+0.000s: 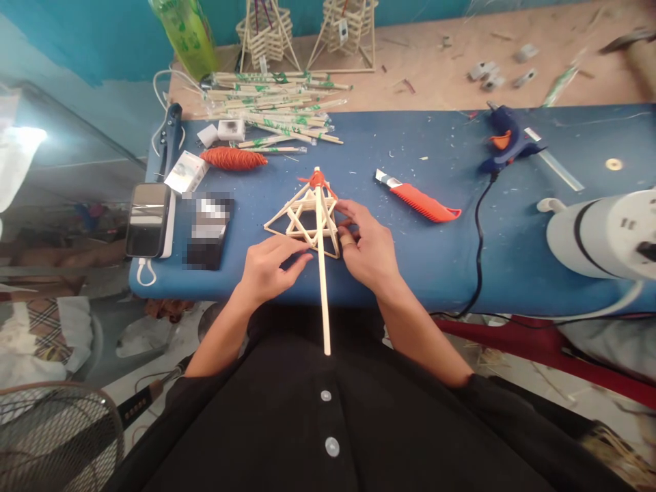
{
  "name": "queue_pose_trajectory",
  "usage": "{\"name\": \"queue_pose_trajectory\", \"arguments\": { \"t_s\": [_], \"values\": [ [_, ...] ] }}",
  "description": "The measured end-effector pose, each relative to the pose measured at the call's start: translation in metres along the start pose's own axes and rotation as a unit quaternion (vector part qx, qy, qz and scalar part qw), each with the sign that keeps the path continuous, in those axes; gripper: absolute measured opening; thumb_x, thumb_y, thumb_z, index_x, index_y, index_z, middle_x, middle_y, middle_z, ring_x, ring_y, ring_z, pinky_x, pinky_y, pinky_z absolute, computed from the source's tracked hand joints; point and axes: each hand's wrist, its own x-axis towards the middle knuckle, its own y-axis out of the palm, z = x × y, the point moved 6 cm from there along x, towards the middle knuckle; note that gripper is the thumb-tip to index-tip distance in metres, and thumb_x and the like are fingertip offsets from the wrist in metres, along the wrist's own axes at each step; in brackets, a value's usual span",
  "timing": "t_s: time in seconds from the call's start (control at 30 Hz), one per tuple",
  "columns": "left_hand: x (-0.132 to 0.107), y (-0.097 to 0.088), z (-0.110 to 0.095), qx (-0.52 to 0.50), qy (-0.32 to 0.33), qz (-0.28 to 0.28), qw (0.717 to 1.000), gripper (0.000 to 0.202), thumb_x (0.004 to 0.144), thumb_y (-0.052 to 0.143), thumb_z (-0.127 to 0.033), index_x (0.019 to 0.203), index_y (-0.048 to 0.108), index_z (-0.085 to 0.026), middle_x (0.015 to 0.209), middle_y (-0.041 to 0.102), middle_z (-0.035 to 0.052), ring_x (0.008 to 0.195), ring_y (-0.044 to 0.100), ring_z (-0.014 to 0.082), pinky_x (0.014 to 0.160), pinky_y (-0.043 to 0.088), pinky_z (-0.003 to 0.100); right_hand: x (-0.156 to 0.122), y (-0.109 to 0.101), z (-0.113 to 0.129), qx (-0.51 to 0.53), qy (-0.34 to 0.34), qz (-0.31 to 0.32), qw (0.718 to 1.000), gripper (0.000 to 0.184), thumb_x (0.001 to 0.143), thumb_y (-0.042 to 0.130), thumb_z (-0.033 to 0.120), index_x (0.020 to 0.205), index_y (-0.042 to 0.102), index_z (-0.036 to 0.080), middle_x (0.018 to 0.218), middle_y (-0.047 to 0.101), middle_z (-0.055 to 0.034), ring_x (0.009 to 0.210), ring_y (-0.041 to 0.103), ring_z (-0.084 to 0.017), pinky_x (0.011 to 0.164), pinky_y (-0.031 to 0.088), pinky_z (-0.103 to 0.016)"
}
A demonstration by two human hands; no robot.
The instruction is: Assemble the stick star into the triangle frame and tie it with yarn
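Observation:
A small frame of wooden chopsticks stands on the blue table before me, its sticks crossing in a star shape. Orange string binds the sticks at its top, and one long chopstick slants out toward my chest. My right hand grips the frame's right side with bent fingers; part of that side is hidden behind them. At the frame's near left edge is my left hand, thumb and fingers apart, fingertips at or against the base stick. To the right lies an orange utility knife.
Wrapped chopsticks lie in a pile at the back, before two built stick frames. An orange string bundle, phone and stapler are left. A glue gun and white cylindrical appliance stand right.

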Motion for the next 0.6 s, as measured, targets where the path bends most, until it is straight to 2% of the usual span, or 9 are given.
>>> {"name": "queue_pose_trajectory", "arguments": {
  "t_s": [0.07, 0.13, 0.23, 0.33, 0.43, 0.6],
  "values": [
    [-0.001, -0.006, 0.004, 0.034, -0.037, -0.043, 0.998, 0.008, 0.106, 0.079, -0.027, 0.1, 0.082, -0.022, 0.088, 0.087, 0.0026, 0.079, 0.083, 0.0169, 0.077, 0.068, 0.027, 0.0, 0.0, -0.001, 0.009, 0.01, -0.005, 1.0, 0.055, 0.092, 0.062, 0.016, 0.145, 0.071, 0.03, 0.145, 0.084, -0.0072, 0.098, 0.083, -0.024, 0.09, 0.072, -0.048],
    [-0.004, -0.01, 0.011, 0.06, -0.086, -0.069, 0.992, 0.009, 0.104, 0.081, -0.031, 0.102, 0.081, -0.022, 0.091, 0.087, 0.0038, 0.082, 0.082, 0.019, 0.077, 0.069, 0.03, 0.0, -0.002, -0.002, 0.019, 0.024, -0.018, 0.999, 0.051, 0.092, 0.063, 0.017, 0.14, 0.072, 0.029, 0.14, 0.085, -0.0082, 0.093, 0.081, -0.023, 0.084, 0.071, -0.045],
    [-0.008, -0.007, 0.02, 0.072, -0.122, -0.044, 0.989, 0.021, 0.097, 0.086, -0.031, 0.115, 0.08, -0.022, 0.111, 0.09, 0.0076, 0.1, 0.085, 0.0244, 0.092, 0.071, 0.037, -0.001, -0.002, -0.001, 0.017, 0.03, -0.014, 0.999, 0.047, 0.091, 0.064, 0.017, 0.135, 0.074, 0.028, 0.133, 0.087, -0.0071, 0.094, 0.08, -0.023, 0.084, 0.07, -0.044],
    [-0.012, -0.002, 0.026, 0.067, -0.132, -0.023, 0.989, 0.024, 0.095, 0.085, -0.022, 0.119, 0.08, -0.021, 0.114, 0.09, 0.0073, 0.105, 0.086, 0.025, 0.099, 0.069, 0.038, -0.001, -0.001, 0.001, -0.001, 0.023, 0.005, 1.0, 0.05, 0.089, 0.063, 0.015, 0.136, 0.074, 0.029, 0.127, 0.087, -0.0059, 0.098, 0.08, -0.024, 0.086, 0.069, -0.045],
    [-0.014, 0.0, 0.029, 0.058, -0.147, -0.02, 0.987, 0.018, 0.097, 0.081, -0.017, 0.114, 0.081, -0.022, 0.112, 0.09, 0.0054, 0.101, 0.086, 0.023, 0.096, 0.069, 0.035, -0.001, -0.002, 0.001, -0.028, 0.019, 0.014, 0.999, 0.052, 0.09, 0.063, 0.014, 0.138, 0.076, 0.03, 0.113, 0.086, -0.0052, 0.098, 0.079, -0.025, 0.088, 0.067, -0.045],
    [-0.013, -0.002, 0.029, 0.07, -0.162, -0.031, 0.984, 0.005, 0.101, 0.081, -0.02, 0.105, 0.081, -0.023, 0.103, 0.09, 0.0029, 0.091, 0.086, 0.0203, 0.087, 0.067, 0.03, -0.001, -0.002, 0.002, -0.048, 0.007, 0.025, 0.998, 0.054, 0.095, 0.062, 0.016, 0.143, 0.077, 0.035, 0.105, 0.085, -0.0034, 0.097, 0.078, -0.025, 0.092, 0.066, -0.046]
  ]
}}
